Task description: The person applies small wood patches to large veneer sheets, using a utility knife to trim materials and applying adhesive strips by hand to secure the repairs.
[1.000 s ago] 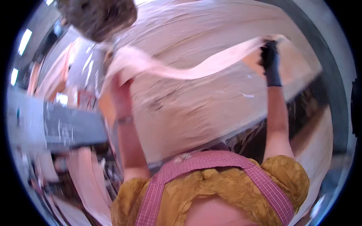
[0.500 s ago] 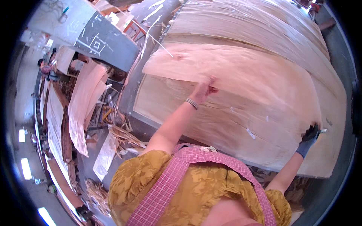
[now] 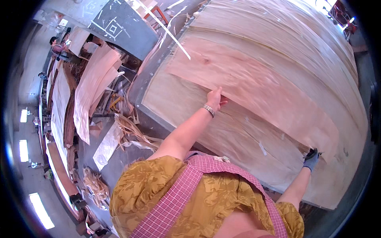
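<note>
A long, thin pinkish wood veneer sheet lies across a broad stack of pale, rippled veneer. My bare left hand, a bracelet at its wrist, is closed on the sheet's near edge toward its left part. My right hand, in a blue and black glove, is closed at the same edge near the right end, its fingertips partly hidden. Short pale tape pieces dot the layer underneath.
A grey board with chalk marks stands top left. Left are loose veneer strips and scraps on the grey floor. A person is at the far left. Machinery shows top right.
Over the last second the raised, wavy sheet has come down to lie flat on the stack. My right hand has moved down toward me with it, and my view has turned.
</note>
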Demonstrator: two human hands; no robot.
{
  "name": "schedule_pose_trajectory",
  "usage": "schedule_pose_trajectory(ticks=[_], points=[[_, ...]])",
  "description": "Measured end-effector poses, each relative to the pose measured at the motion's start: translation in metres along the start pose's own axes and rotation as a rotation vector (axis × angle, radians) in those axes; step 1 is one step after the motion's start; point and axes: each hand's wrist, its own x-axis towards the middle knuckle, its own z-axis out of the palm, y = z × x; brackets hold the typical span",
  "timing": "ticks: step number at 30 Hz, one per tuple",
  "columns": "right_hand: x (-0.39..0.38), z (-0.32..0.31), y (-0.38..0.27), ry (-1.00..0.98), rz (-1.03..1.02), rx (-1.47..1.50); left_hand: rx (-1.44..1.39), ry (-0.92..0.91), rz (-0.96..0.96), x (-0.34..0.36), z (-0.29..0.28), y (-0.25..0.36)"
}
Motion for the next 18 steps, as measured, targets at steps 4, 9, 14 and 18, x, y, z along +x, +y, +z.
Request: schedule_pose_trajectory(ticks=[4, 9, 14, 18], points=[[0.014, -0.007, 0.019, 0.011, 0.055, -0.04, 0.009, 0.009, -0.006, -0.001, -0.004, 0.0], [-0.003, 0.001, 0.012, 0.053, 0.123, -0.129, 0.039, -0.014, 0.0, -0.002, -0.012, 0.01], [-0.034, 0.024, 0.002, -0.088, 0.11, -0.088, 0.569, -0.298, -0.296, 0.001, -0.025, 0.034], [-0.043, 0.03, -0.003, -0.079, 0.087, -0.163, 1.351, -0.043, 0.677, 0.03, -0.015, 0.067]])
